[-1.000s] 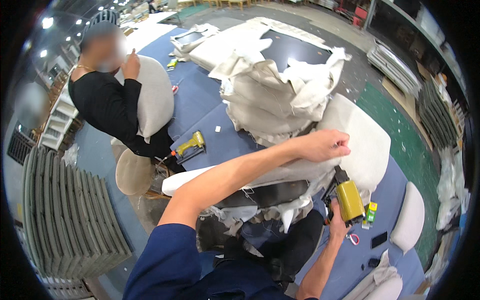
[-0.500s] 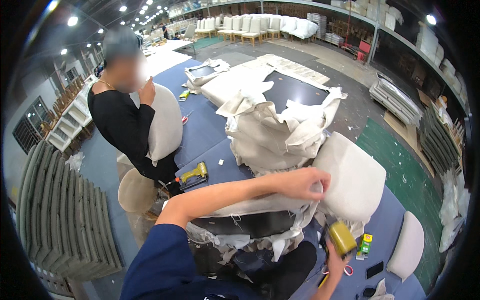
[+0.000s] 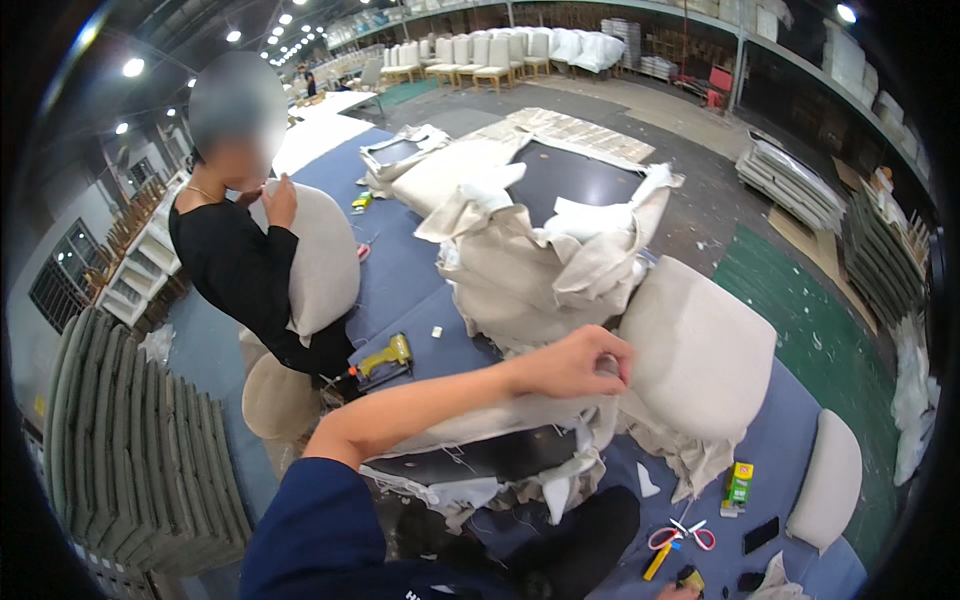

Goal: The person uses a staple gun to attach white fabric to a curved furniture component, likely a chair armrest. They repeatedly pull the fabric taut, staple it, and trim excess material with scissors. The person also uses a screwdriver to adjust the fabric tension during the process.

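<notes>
1. Left hand [image 3: 575, 365] reaches across from the lower left, fingers curled tight and pinching the beige fabric at the top edge of the chair seat [image 3: 480, 440], which lies on its side on the blue table [image 3: 400, 270] just in front of the person.
2. Right hand [image 3: 680, 592] shows only as a sliver at the bottom edge, beside a small yellow-and-black object; whether it grips anything cannot be told.
3. Loose fabric from the seat hangs in ragged folds below the dark underside panel [image 3: 470, 462].
4. Just right of the left hand, a beige upholstered chair back [image 3: 700, 350] leans upright, touching the seat.
5. Behind both lies a heap of beige fabric covers [image 3: 540, 260].
6. A yellow power tool [image 3: 385, 358] rests on the table to the left, well apart from the hand.
7. Red-handled scissors [image 3: 680, 535], a green-and-yellow small bottle [image 3: 738, 485] and a dark phone [image 3: 762, 533] lie at the lower right of the table.
8. A co-worker in black [image 3: 250, 280] stands at the left, holding another beige cushion [image 3: 320, 255].
9. Grey padded panels [image 3: 130, 440] stand stacked at the far left.
</notes>
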The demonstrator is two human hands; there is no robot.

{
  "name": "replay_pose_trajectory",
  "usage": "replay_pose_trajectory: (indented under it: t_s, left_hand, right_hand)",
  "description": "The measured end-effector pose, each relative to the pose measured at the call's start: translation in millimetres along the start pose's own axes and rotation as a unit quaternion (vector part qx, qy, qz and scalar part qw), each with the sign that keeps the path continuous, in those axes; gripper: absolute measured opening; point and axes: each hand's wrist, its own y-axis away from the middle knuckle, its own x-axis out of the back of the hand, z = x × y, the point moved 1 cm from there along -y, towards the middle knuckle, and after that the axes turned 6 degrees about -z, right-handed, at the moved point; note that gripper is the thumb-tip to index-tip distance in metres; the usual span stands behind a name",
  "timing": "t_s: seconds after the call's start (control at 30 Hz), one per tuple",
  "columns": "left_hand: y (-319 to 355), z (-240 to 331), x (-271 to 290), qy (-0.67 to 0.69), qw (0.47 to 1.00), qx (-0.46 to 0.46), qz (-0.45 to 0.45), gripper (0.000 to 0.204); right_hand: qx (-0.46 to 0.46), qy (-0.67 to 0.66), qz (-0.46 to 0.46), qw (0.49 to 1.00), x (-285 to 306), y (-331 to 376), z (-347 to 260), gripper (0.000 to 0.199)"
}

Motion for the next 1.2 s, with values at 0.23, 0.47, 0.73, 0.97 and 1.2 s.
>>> replay_pose_trajectory:
  t_s: [0.23,0.47,0.73,0.97,1.2]
  left_hand:
    - [1,0,-7,0.081,0.996,0.037,-0.013,0.023]
    - [-27,-15,-7,0.092,0.992,-0.061,-0.060,0.034]
    - [12,-28,23,0.176,0.976,-0.081,-0.098,0.031]
    - [7,-38,26,0.148,0.977,-0.088,-0.125,0.027]
    - [20,-20,34,0.171,0.972,-0.044,-0.153,0.045]
  right_hand:
    - [0.175,-0.289,-0.058,0.939,34,11,-116,0.046]
    - [0.089,-0.333,0.031,0.938,-6,-28,-82,0.030]
    - [-0.104,-0.847,-0.446,0.271,67,56,-55,0.033]
    - [-0.096,-0.916,-0.207,0.329,212,218,-139,0.034]
    - [0.127,-0.912,-0.034,0.390,349,202,-228,0.026]
